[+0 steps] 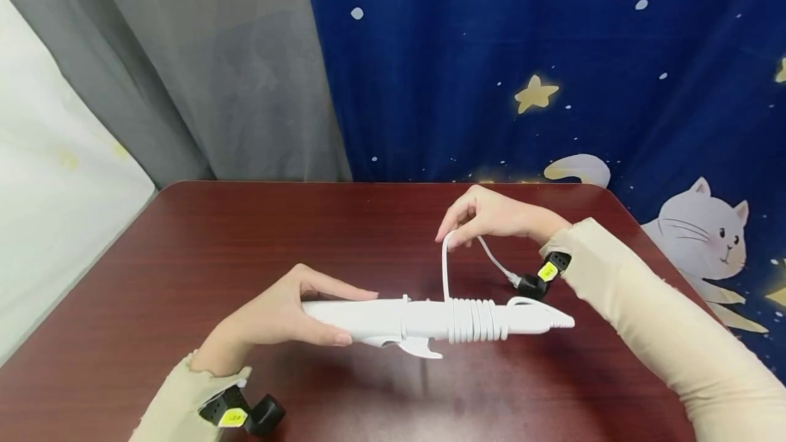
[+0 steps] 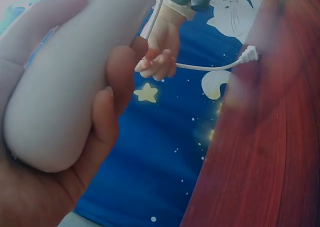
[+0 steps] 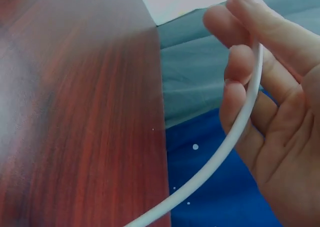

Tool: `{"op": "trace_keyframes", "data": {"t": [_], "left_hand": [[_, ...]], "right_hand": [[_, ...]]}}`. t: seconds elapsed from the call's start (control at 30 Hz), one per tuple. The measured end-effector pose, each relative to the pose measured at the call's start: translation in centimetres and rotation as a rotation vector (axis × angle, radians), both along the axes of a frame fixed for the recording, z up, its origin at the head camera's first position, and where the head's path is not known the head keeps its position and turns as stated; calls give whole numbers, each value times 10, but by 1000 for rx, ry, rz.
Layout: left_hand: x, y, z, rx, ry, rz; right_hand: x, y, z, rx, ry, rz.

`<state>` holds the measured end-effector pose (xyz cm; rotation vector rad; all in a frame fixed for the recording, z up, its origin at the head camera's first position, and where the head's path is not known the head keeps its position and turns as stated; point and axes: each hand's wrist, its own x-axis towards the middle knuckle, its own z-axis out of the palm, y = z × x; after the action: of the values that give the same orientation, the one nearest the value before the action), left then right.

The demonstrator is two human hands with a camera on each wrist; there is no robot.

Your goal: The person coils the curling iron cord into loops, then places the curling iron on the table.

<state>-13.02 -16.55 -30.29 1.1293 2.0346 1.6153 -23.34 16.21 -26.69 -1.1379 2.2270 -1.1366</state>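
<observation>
My left hand (image 1: 288, 312) grips the thick rounded end of what looks like a white curling iron (image 1: 381, 319), held level above the table. A lever juts from its underside, and several turns of its white cord (image 1: 473, 320) wrap the narrower part towards the right. Above those turns, my right hand (image 1: 491, 215) pinches the loose cord between thumb and fingers. From that hand the free end hangs down to a plug (image 2: 248, 54). In the right wrist view the cord (image 3: 215, 162) runs across the curled fingers (image 3: 240, 62). The left palm hides part of the iron's end.
The reddish-brown table (image 1: 295, 230) spreads beneath both hands. Behind it hang a grey curtain (image 1: 233, 87) and a blue curtain (image 1: 430, 74) with stars and a cat. Black wrist cameras (image 1: 236, 409) are strapped over the sleeves.
</observation>
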Motion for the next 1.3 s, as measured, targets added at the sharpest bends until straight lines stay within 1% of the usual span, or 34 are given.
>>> {"op": "trace_keyframes", "data": {"t": [0.17,0.27,0.37,0.47,0.57,0.67,0.77,0.83,0.9,1.0,1.07,1.13,1.23,1.3], "left_hand": [[-3,-1,-1,-26,8,-55],[-5,-2,-3,-52,9,-71],[-7,-2,-6,-86,-13,-68],[-9,-2,-8,-121,-20,-35],[-11,-2,-9,-149,-23,32],[-12,-1,-11,-173,-28,118],[-11,1,-12,-178,-42,183],[-10,2,-13,-167,-47,215],[-9,4,-14,-152,-43,265],[-9,6,-14,-126,0,375],[-10,8,-14,-104,30,460],[-10,8,-12,-79,54,535],[-12,8,-9,-33,76,616],[-12,6,-6,-4,83,658]], "right_hand": [[4,-6,11,35,4,1],[8,-9,17,42,16,9],[14,-12,21,38,23,35],[20,-14,25,29,37,56],[27,-15,29,27,65,46],[34,-16,32,40,105,14],[44,-17,36,67,131,-21],[51,-19,39,88,131,-45],[58,-21,41,105,147,-69],[68,-24,41,107,179,-125],[74,-23,39,84,192,-173],[79,-22,36,45,186,-229],[86,-19,29,-41,179,-285],[89,-19,23,-107,180,-289]]}}
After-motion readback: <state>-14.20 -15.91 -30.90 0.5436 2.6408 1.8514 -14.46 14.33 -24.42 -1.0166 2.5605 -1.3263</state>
